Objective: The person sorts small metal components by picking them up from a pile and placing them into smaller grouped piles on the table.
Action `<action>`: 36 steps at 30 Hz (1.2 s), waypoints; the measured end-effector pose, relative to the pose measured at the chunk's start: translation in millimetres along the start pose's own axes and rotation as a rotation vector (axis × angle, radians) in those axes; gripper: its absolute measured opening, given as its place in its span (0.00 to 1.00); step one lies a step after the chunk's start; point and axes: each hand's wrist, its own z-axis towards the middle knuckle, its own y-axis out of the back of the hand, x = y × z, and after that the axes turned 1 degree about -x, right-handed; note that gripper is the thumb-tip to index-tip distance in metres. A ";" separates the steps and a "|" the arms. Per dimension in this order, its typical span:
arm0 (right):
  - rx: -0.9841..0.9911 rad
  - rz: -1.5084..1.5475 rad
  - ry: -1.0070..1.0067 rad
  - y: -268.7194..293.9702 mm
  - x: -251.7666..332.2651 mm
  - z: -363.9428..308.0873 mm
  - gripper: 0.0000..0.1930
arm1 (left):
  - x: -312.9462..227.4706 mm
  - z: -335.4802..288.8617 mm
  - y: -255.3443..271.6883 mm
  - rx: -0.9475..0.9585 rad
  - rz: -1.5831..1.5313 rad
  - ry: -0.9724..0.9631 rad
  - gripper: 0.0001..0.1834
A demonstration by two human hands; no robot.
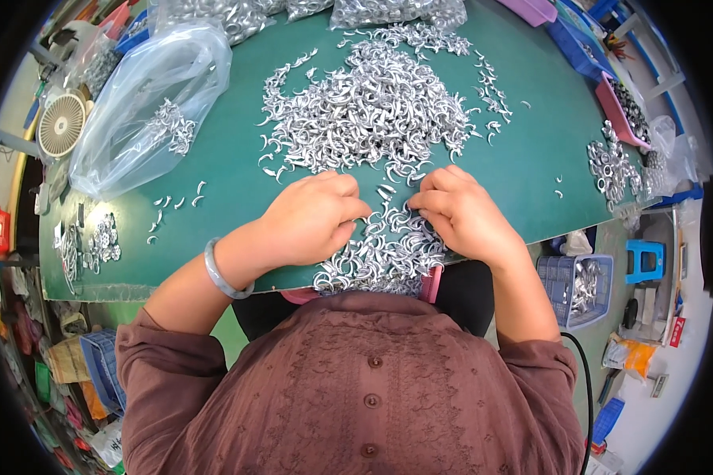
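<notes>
Metal hooks (pixel 382 252) on the table (pixel 531 158) could spill over its near edge if left hand (pixel 313 218) or right hand (pixel 469 215), fingers narrow, hold not determinable, nudges them.

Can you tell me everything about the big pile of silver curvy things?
The big pile is a jumbled heap of many small, curved, shiny silver pieces that look like metal. It lies on the green table, just beyond the left hand and right hand, with more scattered loosely around its edges.
</notes>
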 end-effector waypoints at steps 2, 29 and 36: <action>-0.080 0.016 -0.052 -0.6 -1.7 0.4 0.13 | 0.4 4.7 0.2 0.016 -0.038 -0.017 0.16; -0.246 -0.101 -0.146 -12.2 -16.4 6.0 0.16 | -0.1 34.4 -22.5 -0.128 0.077 -0.012 0.22; -0.112 -0.029 -0.088 -2.1 -13.2 4.9 0.18 | 3.0 32.4 -19.4 -0.221 0.026 -0.069 0.23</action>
